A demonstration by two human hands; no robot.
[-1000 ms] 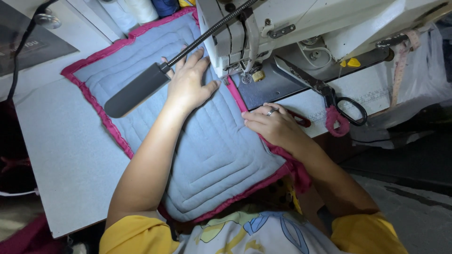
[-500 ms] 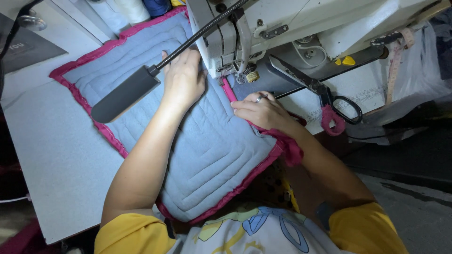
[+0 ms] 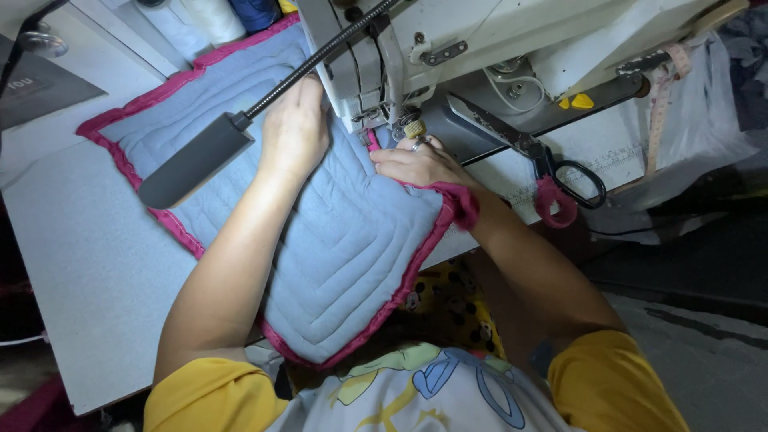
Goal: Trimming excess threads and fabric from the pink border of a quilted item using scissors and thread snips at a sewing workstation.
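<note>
Seen from above, a person in a yellow-sleeved printed shirt [image 3: 416, 392] leans over a grey sewing table [image 3: 80, 256]. Both bare forearms reach away from the body across a blue quilted pad [image 3: 344, 248] edged in magenta binding [image 3: 416, 272]. The pad lies flat on the table, its near corner hanging over the table's front edge and its far end running under the sewing machine.

The left hand [image 3: 294, 128] rests palm down on the pad, fingers pressed together and pointing toward the machine; their tips are hidden behind the lamp's stem. The right hand [image 3: 420, 164] lies on the pad's right edge just before the needle area, fingers curled and close together on the binding; whether they pinch it cannot be told.

A flat dark lamp head [image 3: 196, 160] on a flexible stem hovers over the pad to the left of the hands. Beyond them stands the white sewing machine [image 3: 496, 40]. Black-handled scissors [image 3: 536, 156] lie to the right, beside a magenta scrap [image 3: 552, 204].
</note>
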